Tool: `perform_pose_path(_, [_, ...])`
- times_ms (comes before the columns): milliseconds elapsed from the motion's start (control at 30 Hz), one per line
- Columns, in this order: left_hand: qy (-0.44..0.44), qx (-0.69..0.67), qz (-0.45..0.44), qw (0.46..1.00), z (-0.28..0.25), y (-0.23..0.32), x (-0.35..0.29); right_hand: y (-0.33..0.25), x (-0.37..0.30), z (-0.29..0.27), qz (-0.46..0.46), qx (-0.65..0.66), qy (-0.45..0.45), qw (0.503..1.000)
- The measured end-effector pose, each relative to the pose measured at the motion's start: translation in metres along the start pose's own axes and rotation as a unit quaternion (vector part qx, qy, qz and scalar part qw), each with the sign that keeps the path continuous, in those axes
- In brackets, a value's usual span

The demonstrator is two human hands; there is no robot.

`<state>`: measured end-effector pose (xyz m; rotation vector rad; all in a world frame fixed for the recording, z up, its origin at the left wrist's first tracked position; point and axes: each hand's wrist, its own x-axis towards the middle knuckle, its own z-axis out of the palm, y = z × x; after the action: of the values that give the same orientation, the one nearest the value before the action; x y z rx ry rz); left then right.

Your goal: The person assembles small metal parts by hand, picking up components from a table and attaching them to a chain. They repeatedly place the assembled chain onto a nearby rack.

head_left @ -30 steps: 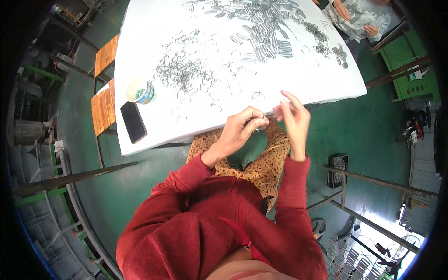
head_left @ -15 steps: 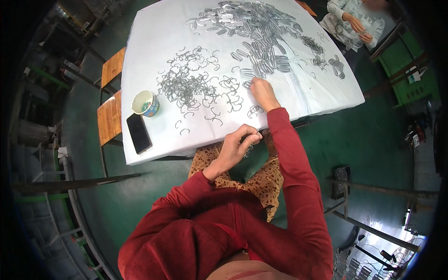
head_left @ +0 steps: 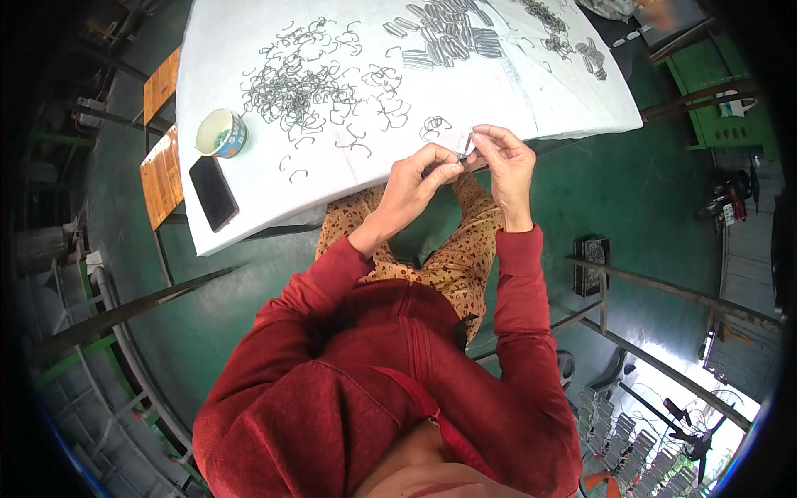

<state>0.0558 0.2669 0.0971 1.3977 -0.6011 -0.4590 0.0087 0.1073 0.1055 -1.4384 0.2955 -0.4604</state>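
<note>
At the table's near edge my two hands meet. My right hand [head_left: 510, 166] pinches a small, narrow oblong metal piece [head_left: 469, 144] between thumb and fingers. The fingertips of my left hand [head_left: 408, 184] are pressed together against its lower end; what else they hold is too small to make out. Just beyond lies a little cluster of bent wire hooks [head_left: 434, 126]. A larger heap of C-shaped wire hooks [head_left: 299, 90] spreads over the left of the table. Oblong metal pieces [head_left: 448, 37] lie piled at the far middle.
A paper cup [head_left: 233, 138] with small green bits inside and a black phone [head_left: 213, 193] sit at the left edge of the white-covered table [head_left: 573, 108]. Smaller metal heaps [head_left: 590, 58] lie far right. Wooden stools [head_left: 160, 174] stand left; a metal rail [head_left: 664, 290] runs at right.
My right hand has come back from the pile of oblong pieces to my left hand, bringing one piece. The view has shifted, so the table sits higher in it.
</note>
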Motion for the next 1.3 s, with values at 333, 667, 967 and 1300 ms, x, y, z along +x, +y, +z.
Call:
perform_pose_path(333, [0.007, 0.042, -0.007, 0.999, -0.009, 0.013, -0.001, -0.033, -0.026, 0.037, -0.082, -0.090, 0.070, 0.990])
perform_pose_path(667, [0.076, 0.204, 0.088, 0.972, -0.040, 0.005, -0.009, -0.039, -0.037, 0.042, -0.076, -0.076, 0.046, 0.993])
perform_pose_path(967, [0.162, 0.522, 0.064, 0.835, -0.211, -0.029, 0.080, -0.046, -0.040, 0.046, -0.051, -0.073, 0.014, 0.996])
perform_pose_path(1300, [0.028, 0.623, 0.162, 0.764, -0.218, -0.022, 0.111, -0.047, -0.039, 0.035, -0.084, -0.118, -0.015, 0.989])
